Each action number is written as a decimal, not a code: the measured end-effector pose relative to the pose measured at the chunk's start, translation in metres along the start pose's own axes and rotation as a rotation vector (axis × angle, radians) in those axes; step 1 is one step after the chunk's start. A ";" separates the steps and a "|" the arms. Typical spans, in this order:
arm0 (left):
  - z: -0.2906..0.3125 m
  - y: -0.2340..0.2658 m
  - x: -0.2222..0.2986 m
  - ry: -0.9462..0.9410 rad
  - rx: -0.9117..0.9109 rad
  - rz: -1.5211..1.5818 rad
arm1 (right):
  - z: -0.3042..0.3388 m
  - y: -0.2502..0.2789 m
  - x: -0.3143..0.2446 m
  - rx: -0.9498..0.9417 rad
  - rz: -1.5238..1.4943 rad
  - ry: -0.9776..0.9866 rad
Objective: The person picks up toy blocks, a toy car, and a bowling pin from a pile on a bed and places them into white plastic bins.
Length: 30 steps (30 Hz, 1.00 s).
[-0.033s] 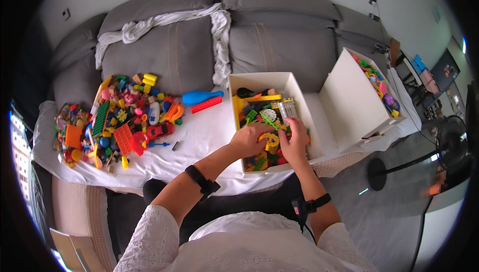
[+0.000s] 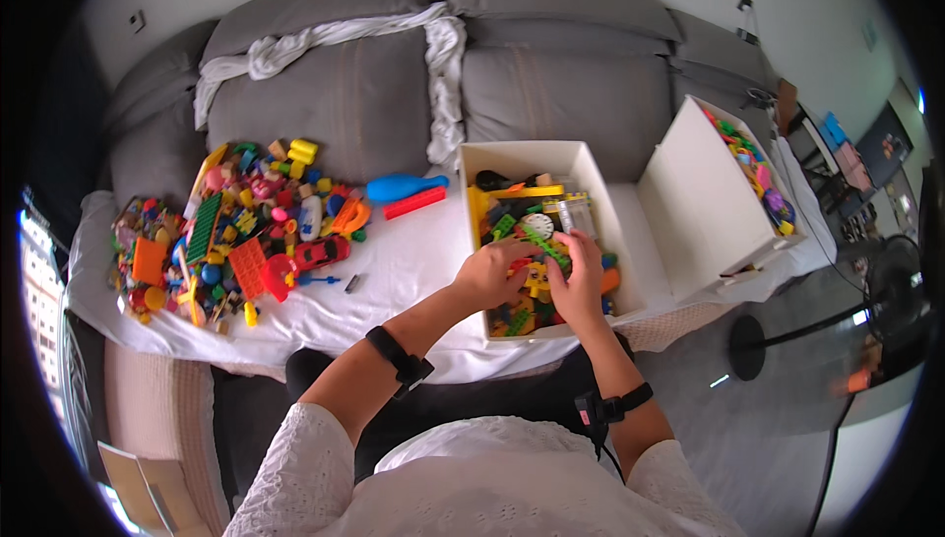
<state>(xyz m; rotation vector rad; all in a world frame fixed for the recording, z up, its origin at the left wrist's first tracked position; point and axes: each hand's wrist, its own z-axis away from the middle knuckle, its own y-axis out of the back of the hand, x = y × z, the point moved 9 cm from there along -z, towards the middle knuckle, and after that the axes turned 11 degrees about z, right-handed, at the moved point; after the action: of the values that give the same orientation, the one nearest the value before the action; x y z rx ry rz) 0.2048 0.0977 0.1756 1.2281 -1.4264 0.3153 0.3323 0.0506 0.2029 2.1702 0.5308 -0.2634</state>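
Both my hands are over an open white box (image 2: 611, 227) of mixed toy pieces. Between them is a green, bumpy toy piece (image 2: 543, 244) whose exact kind I cannot make out. My left hand (image 2: 488, 275) has its fingers curled at the left side of this piece. From the right, my right hand (image 2: 579, 283) pinches it between thumb and fingers. Just under the fingers lies a yellow toy piece (image 2: 536, 281), partly covered. A round white toy wheel (image 2: 538, 225) and a clear-grey piece (image 2: 575, 212) lie farther back in the box.
A large heap of colourful toys (image 2: 231, 227) spreads over the white sheet (image 2: 394, 286) at left. A blue bowling pin (image 2: 402, 189) and a red bar (image 2: 414, 203) lie between heap and box. At right, a second white box (image 2: 679, 204) holds more toys. A black fan (image 2: 891, 276) stands beyond.
The green piece has turned from edge-on to show its broad, bumpy side, and my fingers have shifted around it. The whole view has moved slightly.
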 end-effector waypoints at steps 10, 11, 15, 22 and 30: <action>0.181 0.121 -0.144 0.447 0.448 -0.314 | 0.040 -0.211 -0.159 -0.488 -0.331 0.132; 0.199 0.124 -0.149 0.558 0.481 -0.393 | 0.054 -0.233 -0.153 -0.537 -0.344 0.137; 0.231 0.166 -0.177 0.676 0.475 -0.528 | 0.071 -0.301 -0.166 -0.691 -0.257 0.169; 0.223 0.172 -0.195 0.527 0.367 -0.501 | 0.061 -0.329 -0.161 -0.590 -0.211 0.227; 0.148 0.177 -0.176 0.217 0.452 -0.547 | -0.009 -0.359 -0.103 -0.362 -0.288 -0.048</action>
<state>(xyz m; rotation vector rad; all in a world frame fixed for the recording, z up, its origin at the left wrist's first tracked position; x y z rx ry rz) -0.0580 0.1417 0.0617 1.8329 -0.8067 0.3862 0.0754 0.2220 -0.0076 1.7322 0.7995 -0.3452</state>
